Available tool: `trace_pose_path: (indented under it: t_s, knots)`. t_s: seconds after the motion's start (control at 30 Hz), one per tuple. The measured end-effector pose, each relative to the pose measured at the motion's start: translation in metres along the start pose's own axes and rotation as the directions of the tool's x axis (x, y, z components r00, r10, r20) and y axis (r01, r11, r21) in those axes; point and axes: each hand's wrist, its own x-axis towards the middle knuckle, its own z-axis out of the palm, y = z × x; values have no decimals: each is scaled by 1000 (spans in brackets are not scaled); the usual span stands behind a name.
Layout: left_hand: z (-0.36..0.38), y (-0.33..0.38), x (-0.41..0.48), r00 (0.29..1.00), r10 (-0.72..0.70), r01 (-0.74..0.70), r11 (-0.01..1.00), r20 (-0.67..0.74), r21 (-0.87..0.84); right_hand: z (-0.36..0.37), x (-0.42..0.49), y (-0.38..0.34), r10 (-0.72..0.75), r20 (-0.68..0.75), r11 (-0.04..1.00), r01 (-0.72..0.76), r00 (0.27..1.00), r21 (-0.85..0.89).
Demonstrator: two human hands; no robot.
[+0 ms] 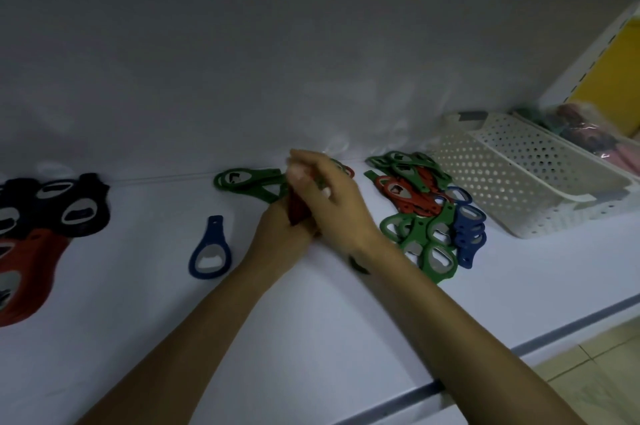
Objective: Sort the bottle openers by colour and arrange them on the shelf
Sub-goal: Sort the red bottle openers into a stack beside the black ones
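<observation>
1. The left hand (277, 234) was at the middle of the shelf (156, 320), its fingers curled round a dark red opener (297, 209) that stuck up out of the grip.
2. Right on top of it sat the right hand (334, 204), its wrist crossing above the left one. Its fingers (301, 170) were bent and blurred, so whether they pinched anything could not be told.
3. Just behind the hands, by the back edge, lay a few green openers (242, 180), handles pointing toward the hands.
4. A lone blue opener (209, 249) lay flat to the left of the left wrist, apart from the rest.
5. Toward the left end, a black pile (72, 208) sat near the back edge, with a red pile (26, 272) touching it on the front side.
6. Right of the hands, a mixed heap (426, 213) of green, red and blue openers spread from the back edge toward the front.
7. At the right end stood white perforated baskets (512, 175), side by side, just beside the heap.
</observation>
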Motion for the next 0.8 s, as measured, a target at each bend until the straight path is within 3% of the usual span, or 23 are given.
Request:
trace_pose_path:
  t_s: [0.1,0.13,0.17,0.2,0.23,0.27,0.37,0.43,0.5,0.6,0.7,0.77,0.8]
  knots:
    - [2,3,1,999,-52,52,991,-2,-127,-36,17,16,2,-241,939,-85,970,-332]
    - [1,3,1,999,-51,49,992,-14,-119,-48,19,25,-21,-285,820,-146,958,-553]
    - [-1,2,2,999,-47,44,992,-23,-117,-58,20,34,-5,-297,638,-226,955,-736]
    - [-1,5,1,998,-51,46,992,-33,-118,-65,18,42,45,-299,467,-285,953,-837]
    - [-1,5,1,997,-55,50,991,-45,-121,-69,15,49,112,-298,366,-318,948,-874]
    - [-1,6,1,996,-72,64,989,-57,-132,-69,12,54,157,-292,335,-329,944,-883]
    - [-1,8,0,992,-108,97,984,-69,-149,-70,11,57,164,-284,358,-325,945,-875]
    - [-3,12,1,988,-149,133,959,-47,-250,-71,12,54,79,-262,452,-269,962,-850]
    - [-8,19,3,967,-255,227,869,-5,-441,-65,8,47,-68,-264,608,-170,962,-775]
    - [-15,24,2,915,-384,375,690,126,-619,-46,0,31,-351,-344,800,88,871,-594]
    - [-12,24,-3,871,-390,476,524,298,-706,-25,-6,21,-582,-245,746,389,775,-540]
    - [-10,26,-5,866,-335,489,417,370,-766,-12,-11,19,-575,-109,756,476,811,-449]
    - [-10,27,-6,871,-317,483,404,376,-777,-9,-12,17,-512,-80,815,455,855,-360]
